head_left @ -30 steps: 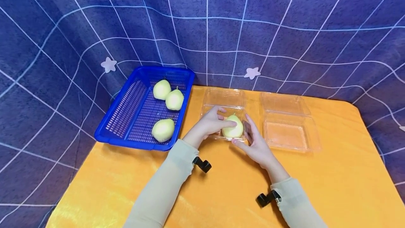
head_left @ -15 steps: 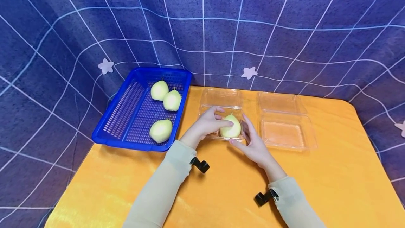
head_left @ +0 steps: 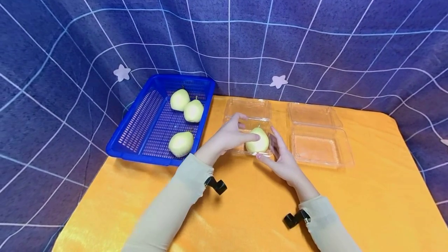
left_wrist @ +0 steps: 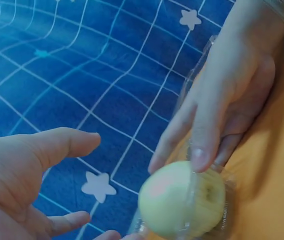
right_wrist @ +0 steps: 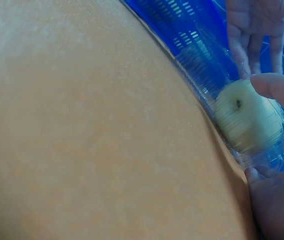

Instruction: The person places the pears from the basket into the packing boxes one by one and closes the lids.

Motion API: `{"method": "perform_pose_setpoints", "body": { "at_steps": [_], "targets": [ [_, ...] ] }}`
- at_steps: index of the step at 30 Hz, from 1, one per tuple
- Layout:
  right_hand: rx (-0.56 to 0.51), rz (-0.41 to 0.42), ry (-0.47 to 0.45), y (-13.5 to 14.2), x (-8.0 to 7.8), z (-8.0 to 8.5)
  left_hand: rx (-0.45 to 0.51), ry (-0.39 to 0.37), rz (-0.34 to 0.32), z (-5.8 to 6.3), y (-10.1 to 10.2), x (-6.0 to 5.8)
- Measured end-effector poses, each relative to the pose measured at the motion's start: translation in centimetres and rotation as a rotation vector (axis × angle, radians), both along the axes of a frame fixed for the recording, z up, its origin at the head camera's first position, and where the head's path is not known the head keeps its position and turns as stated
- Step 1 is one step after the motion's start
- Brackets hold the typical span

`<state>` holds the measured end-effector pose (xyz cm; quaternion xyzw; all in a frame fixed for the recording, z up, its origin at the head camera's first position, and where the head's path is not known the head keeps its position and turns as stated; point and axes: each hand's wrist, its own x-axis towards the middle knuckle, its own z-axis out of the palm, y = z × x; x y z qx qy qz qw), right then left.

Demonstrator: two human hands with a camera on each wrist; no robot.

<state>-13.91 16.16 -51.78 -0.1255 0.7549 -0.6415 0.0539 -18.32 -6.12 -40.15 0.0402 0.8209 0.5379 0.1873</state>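
Left grip (head_left: 231, 134) wide near pear (head_left: 256, 146), right grip (head_left: 284, 161) around clear container (head_left: 248, 109)

Pale-green pear (head_left: 257, 146), blue basket (head_left: 147, 160), white-gridded blue curtain (head_left: 245, 36)

1. A star-patterned blue curtain (head_left: 245, 38) is screening the background, so whether this is a home, lab or shop is escaping identification.
2. An orange-covered table (head_left: 378, 201) is standing before it.
3. Black wrist-worn devices (head_left: 220, 187) are suggesting a recording setup.
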Motion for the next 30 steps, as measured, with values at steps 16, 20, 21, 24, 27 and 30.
{"method": "perform_pose_setpoints", "body": {
  "at_steps": [16, 20, 21, 24, 27, 30],
  "targets": [
    [0.010, -0.001, -0.016, 0.0, 0.1, 0.2, 0.351, 0.007, -0.047, 3.4, -4.0, -0.1],
    [0.009, -0.003, -0.015, 0.1, 0.1, 0.2, 0.391, 0.000, -0.043, 4.1, -6.3, -0.7],
    [0.008, -0.004, -0.015, 0.1, 0.1, 0.2, 0.397, 0.001, -0.040, 4.2, -6.9, -0.9],
    [0.007, -0.001, -0.016, 0.1, 0.2, 0.2, 0.398, 0.006, -0.027, 4.6, -9.2, -1.4],
    [0.004, 0.005, -0.015, 0.0, 0.2, 0.2, 0.378, 0.011, -0.009, 4.9, -11.7, -2.0],
    [0.000, 0.006, -0.011, 0.1, 0.2, 0.2, 0.368, 0.001, 0.012, 5.3, -14.1, -2.5]
  ]
}}
